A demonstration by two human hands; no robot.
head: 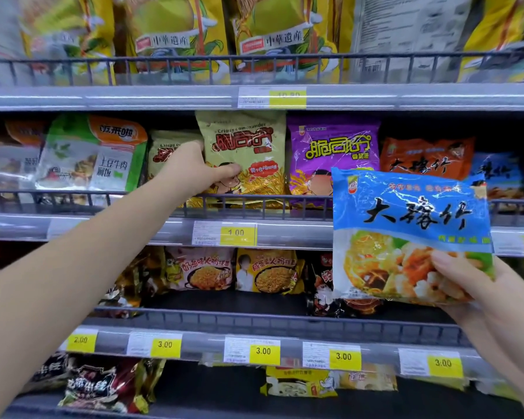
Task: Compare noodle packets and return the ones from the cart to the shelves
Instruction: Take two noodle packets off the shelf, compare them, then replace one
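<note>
Head view looks square onto supermarket shelving, and both hands are busy. The left hand (208,169) reaches up and forward to the middle shelf (133,228) and pinches the green packet (245,146) at its left edge. The thumb lies on the printed face; the fingers go out of sight behind it. That packet stands upright, long axis vertical, touching the purple packet (333,152) on its right and sitting behind the low wire rail (103,195) that fences the shelf front. The right hand (478,285) is lower and nearer the body, gripping the blue packet (406,225) by its bottom right corner, face to the camera and tipped slightly clockwise. Matching blue stock (496,176) appears to sit at the right end of the same shelf, past the orange packet (427,158), so up and a little right of the right hand, which is the nearer one. Room there looks tight, and any packet probably has to pass over the rail.
</note>
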